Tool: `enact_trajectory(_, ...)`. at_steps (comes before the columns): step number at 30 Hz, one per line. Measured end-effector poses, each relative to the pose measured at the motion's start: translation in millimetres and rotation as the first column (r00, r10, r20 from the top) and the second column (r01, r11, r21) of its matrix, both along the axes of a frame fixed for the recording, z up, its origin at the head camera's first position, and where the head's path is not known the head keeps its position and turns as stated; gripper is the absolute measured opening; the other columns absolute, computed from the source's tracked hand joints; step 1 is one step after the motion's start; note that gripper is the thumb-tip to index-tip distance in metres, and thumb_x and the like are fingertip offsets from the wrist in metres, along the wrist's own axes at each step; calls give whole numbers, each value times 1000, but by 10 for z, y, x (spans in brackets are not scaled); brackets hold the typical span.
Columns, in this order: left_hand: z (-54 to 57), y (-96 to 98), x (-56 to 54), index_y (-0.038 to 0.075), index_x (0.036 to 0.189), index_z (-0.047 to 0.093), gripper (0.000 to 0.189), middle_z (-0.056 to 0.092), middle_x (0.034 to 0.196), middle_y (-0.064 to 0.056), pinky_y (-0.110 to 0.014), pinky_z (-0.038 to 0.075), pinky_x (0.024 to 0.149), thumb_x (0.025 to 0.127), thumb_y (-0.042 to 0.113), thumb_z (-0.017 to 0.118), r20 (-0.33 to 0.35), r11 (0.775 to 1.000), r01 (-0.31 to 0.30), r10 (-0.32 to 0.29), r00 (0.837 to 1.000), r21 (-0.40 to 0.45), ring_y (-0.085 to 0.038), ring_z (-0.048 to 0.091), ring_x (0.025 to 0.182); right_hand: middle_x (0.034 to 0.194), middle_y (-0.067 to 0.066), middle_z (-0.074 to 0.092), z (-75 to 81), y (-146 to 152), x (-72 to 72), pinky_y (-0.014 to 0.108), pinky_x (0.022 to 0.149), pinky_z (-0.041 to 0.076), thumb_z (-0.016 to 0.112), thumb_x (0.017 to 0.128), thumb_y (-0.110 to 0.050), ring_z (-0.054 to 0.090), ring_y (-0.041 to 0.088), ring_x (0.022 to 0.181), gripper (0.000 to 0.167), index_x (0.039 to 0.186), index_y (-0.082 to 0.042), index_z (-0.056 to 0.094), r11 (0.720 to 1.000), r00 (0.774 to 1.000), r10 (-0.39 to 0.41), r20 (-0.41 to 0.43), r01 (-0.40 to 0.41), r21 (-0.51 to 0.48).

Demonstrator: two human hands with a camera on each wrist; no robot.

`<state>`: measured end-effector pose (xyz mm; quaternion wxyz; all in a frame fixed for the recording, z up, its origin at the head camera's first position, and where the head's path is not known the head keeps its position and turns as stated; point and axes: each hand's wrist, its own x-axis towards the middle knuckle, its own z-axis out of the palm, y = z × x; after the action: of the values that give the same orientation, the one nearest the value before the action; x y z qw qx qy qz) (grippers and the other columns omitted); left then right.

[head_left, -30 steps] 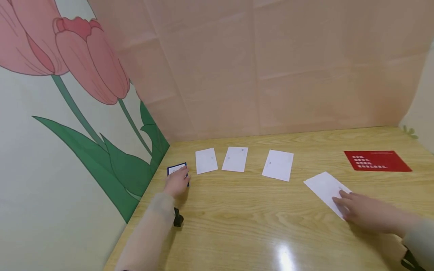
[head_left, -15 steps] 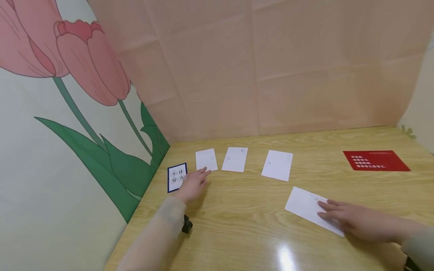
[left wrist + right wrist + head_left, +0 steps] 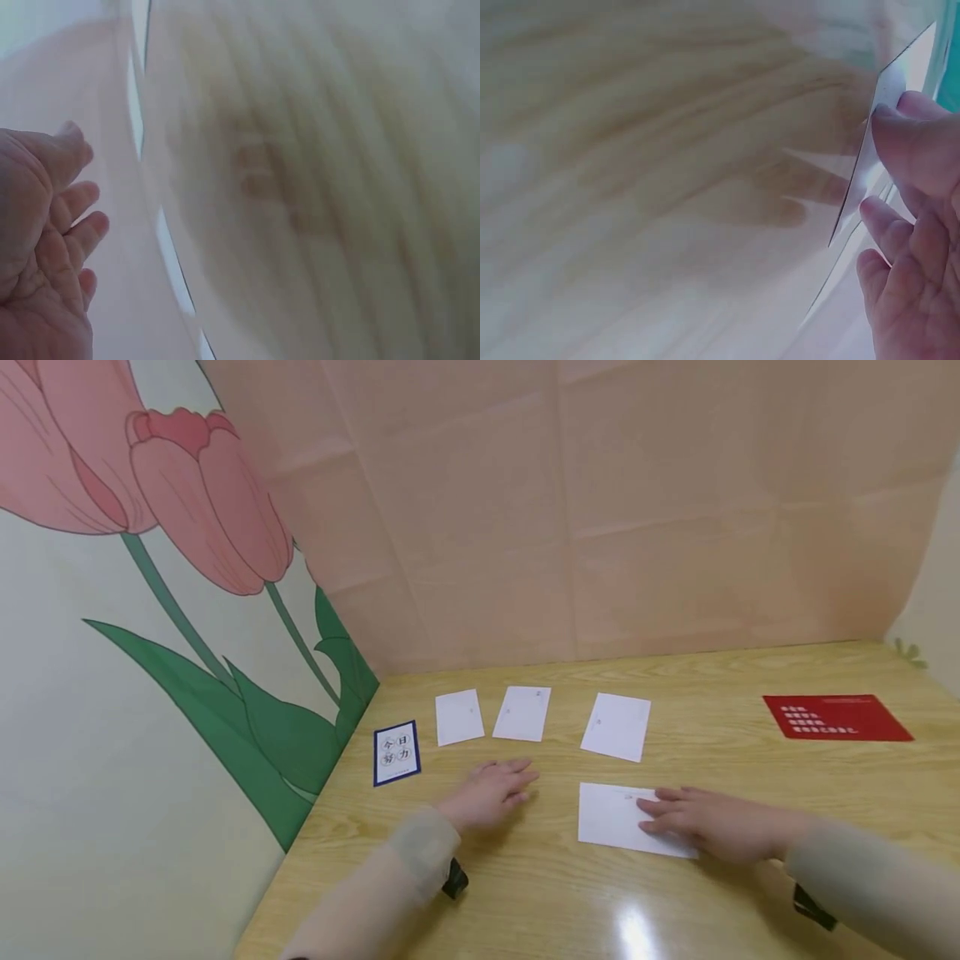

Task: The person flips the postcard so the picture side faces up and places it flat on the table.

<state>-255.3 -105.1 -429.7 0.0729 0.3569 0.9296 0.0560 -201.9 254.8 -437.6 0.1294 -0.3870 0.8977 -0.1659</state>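
Leftward slid the near white card [image 3: 611, 817] over that last half second, its long side swinging round almost parallel to the back edge of the desk [image 3: 540, 893], with the right hand [image 3: 712, 822] travelling along! Unclenched, fingers fairly straight, that hand rested on the card's right end, and the card lay further from the back edge than all the others. Off came the left hand [image 3: 487, 795] too, away from the left edge, fingers loose, released, apart from every card! Beside the left edge, near the back left corner, lay the blue-bordered card [image 3: 397, 753], characters up; along the back edge ran the left white card [image 3: 460, 718], the middle white card [image 3: 522, 713] and, past a wider gap, the right white card [image 3: 616, 727]. Out towards the back right corner sat the red card [image 3: 837, 717], white print showing
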Motion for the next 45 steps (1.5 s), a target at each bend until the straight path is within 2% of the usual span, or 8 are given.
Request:
enact_trajectory(7,-84,299,114,21,148,39,47,26,157,0,-34,19,115,103,33,44,88,995,99,-97,991,-13,-13,23,143,150,3,40,47,-286,-106,67,104,22,46,94,4,29,44,137,60,137,-36,53,999,999,-18,48,16,40)
enact_trajectory(15,-193,446,150,26,148,38,57,27,156,4,-32,22,114,96,40,56,124,996,30,-19,992,-83,-12,25,142,150,-3,39,18,-436,-152,65,106,22,47,94,3,28,39,139,60,136,-38,54,998,998,-38,50,35,59)
enact_trajectory(19,-185,469,144,28,147,41,58,31,154,7,-35,25,113,94,42,59,116,994,10,2,993,-106,-12,29,140,148,0,43,-8,-426,-158,62,105,27,49,95,-2,33,38,137,49,134,-31,57,997,995,-77,56,76,20)
enact_trajectory(25,-162,507,60,29,137,54,47,45,145,9,-34,30,110,92,38,63,83,996,-6,13,996,-84,-10,39,134,131,12,58,-31,-422,-194,58,100,37,63,90,-5,49,39,123,24,110,-16,70,975,978,-207,40,209,-79)
enact_trajectory(28,-158,533,-2,26,126,64,38,55,132,10,-28,36,104,89,33,69,102,999,-46,48,994,-26,-8,49,123,117,11,63,-38,-461,-215,54,93,44,72,82,-5,57,33,109,25,106,-12,70,953,957,-289,36,291,-82)
enact_trajectory(32,-171,583,-87,25,114,69,32,61,114,11,-24,41,95,83,29,77,105,996,-92,89,990,20,-6,54,106,101,4,59,-55,-519,-260,42,77,48,82,75,-14,54,21,88,40,112,-5,67,916,920,-391,39,392,-84)
enact_trajectory(36,-191,644,-137,22,116,66,42,60,115,8,-24,39,98,77,31,82,83,989,-148,148,986,-4,-9,53,110,100,6,56,-66,-541,-322,42,77,47,86,70,-21,50,22,85,51,112,-4,65,889,892,-448,58,451,-73)
enact_trajectory(45,-208,693,-221,20,117,61,56,56,110,6,-28,40,94,70,38,86,151,947,-322,322,935,-25,-11,50,105,94,7,55,-30,-556,-451,45,78,47,88,68,-21,50,25,84,50,104,-4,59,881,876,-471,107,473,5)
